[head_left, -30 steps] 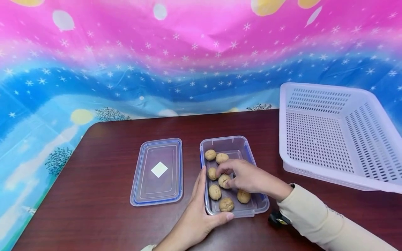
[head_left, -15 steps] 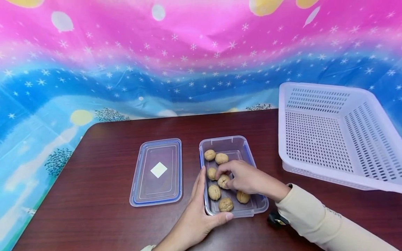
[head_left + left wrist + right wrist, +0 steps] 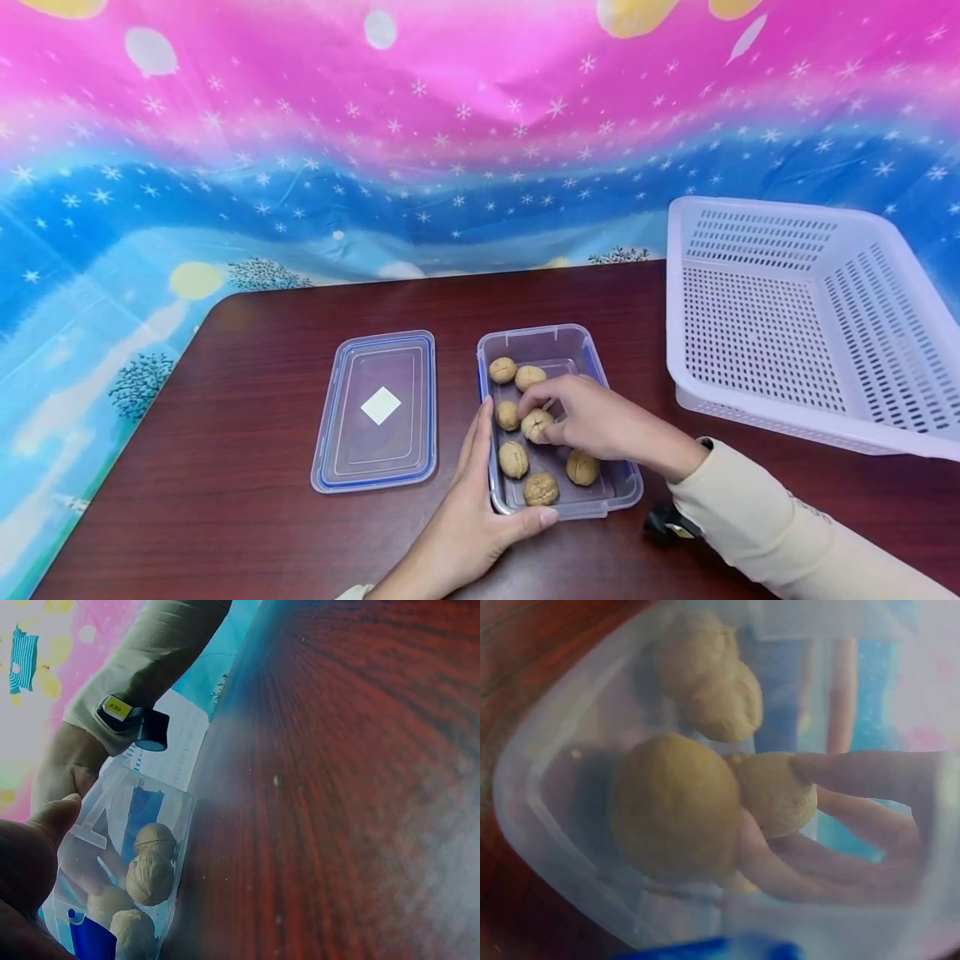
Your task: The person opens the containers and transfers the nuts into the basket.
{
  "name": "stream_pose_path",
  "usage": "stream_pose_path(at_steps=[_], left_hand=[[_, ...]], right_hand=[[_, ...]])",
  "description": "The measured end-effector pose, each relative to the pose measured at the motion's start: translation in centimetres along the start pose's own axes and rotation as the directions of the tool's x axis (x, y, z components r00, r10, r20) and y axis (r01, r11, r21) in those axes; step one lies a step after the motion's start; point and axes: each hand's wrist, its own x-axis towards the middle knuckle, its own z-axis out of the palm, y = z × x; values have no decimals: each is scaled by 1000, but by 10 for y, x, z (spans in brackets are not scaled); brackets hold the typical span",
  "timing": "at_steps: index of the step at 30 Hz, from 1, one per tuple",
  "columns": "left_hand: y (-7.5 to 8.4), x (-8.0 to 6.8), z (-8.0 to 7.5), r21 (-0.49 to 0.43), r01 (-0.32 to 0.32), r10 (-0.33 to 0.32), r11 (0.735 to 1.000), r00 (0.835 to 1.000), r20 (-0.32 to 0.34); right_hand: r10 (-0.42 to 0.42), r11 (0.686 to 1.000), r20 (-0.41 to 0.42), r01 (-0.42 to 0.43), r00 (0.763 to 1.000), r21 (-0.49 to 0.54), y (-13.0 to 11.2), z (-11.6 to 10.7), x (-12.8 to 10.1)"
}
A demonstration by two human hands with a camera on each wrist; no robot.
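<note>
here, right hand (image 3: 588, 417) pinches walnut (image 3: 536, 427), yellow label (image 3: 117, 707) seemingly illegible.

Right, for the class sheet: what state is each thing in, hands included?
Container: upright, uncovered, walnuts inside
Lid: off, lying flat left of the container
Walnuts: seven showing in the head view, in their shells
Basket: upright, open-topped
Left hand: fingers straight along the container's side
Right hand: pinching one walnut; whether it is lifted, unclear
</note>
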Motion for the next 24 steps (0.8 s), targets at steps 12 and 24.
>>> stream_pose_path(at_steps=[12,24], left_hand=[[0,0,1,-3,3,-3,1000,1000,-8],[-1,0,1,-10,13,-13,1000,1000,-19]], right_hand=[[-77,997,-36,77,996,-12,-18,-45,-19],[65,998,-55,-65,996,17,-17,-112,-34]])
